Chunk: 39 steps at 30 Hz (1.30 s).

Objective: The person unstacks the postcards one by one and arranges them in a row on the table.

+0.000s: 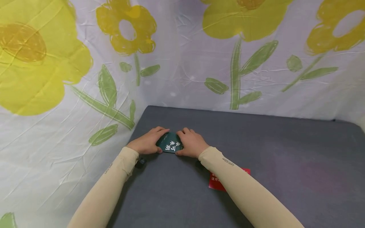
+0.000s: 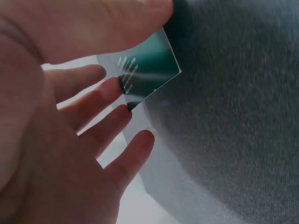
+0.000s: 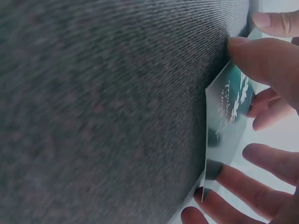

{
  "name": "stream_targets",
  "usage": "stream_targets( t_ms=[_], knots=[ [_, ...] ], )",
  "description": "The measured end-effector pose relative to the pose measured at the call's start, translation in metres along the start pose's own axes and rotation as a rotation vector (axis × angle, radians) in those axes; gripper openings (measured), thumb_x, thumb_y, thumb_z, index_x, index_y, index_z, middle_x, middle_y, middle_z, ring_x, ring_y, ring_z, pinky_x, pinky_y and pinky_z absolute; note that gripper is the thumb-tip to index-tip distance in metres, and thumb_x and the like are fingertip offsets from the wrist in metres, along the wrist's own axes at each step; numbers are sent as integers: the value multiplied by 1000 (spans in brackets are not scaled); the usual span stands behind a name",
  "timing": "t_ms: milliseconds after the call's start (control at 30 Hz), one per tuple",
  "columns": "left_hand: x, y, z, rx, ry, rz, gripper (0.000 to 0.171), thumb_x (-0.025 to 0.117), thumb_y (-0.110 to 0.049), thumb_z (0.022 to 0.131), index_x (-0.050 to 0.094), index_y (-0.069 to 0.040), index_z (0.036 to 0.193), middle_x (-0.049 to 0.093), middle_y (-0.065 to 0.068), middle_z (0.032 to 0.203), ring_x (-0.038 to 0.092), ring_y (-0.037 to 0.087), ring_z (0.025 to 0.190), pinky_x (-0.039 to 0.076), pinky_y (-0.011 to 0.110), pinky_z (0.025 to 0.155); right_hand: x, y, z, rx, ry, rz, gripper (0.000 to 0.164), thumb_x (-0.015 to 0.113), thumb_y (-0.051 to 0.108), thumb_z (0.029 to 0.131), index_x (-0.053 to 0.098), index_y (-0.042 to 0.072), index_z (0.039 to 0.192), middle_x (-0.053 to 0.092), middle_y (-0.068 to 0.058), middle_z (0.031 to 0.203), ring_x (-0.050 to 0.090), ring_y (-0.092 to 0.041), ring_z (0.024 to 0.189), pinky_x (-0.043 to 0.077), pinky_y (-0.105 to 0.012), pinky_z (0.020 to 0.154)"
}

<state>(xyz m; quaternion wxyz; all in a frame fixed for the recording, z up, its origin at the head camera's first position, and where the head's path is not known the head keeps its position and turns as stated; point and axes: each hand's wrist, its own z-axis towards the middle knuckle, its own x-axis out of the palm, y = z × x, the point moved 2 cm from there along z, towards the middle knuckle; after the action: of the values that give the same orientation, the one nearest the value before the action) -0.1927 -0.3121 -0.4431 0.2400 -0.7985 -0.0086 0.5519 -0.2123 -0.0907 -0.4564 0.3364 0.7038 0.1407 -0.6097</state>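
A dark green card with white characters lies between both hands near the table's far left corner. At its left side my left hand holds it between thumb and fingers. Close up, the thumb covers one edge of the glossy card while two fingertips touch another; the little finger stands apart. My right hand grips the right side of the card. In the right wrist view, the thumb lies at one edge of the card and fingertips at the far end, with one finger lifted off.
A red card with pale lettering lies on the dark grey table, partly hidden by the right forearm. Behind and to the left hangs a white curtain with yellow flowers. Small black devices sit under the wrists.
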Motion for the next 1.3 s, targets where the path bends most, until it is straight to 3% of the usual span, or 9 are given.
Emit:
stream_targets(
  t_ms=[667, 1067, 1300],
  knots=[
    [-4, 10, 4, -31, 48, -17, 98, 88, -11, 89, 32, -10, 170, 38, 16, 169, 44, 38, 152, 46, 56, 119, 3, 7, 6, -13, -17, -43, 85, 84, 56, 90, 55, 12, 157, 63, -12, 148, 61, -32, 132, 58, -47, 107],
    [-2, 14, 3, -44, 50, -24, 101, 88, -12, 89, 30, -9, 171, 35, 16, 172, 41, 39, 155, 45, 56, 120, 4, 11, 8, -6, 7, -81, 86, 83, 57, 92, 53, 12, 159, 61, -12, 153, 59, -33, 138, 58, -49, 108],
    [-1, 16, 2, -57, 46, -26, 102, 88, -14, 89, 27, -9, 172, 30, 17, 176, 32, 41, 162, 40, 58, 125, 0, 9, 5, -15, 23, -35, 88, 83, 56, 91, 52, 10, 160, 59, -13, 156, 57, -34, 142, 56, -51, 112]
  ],
)
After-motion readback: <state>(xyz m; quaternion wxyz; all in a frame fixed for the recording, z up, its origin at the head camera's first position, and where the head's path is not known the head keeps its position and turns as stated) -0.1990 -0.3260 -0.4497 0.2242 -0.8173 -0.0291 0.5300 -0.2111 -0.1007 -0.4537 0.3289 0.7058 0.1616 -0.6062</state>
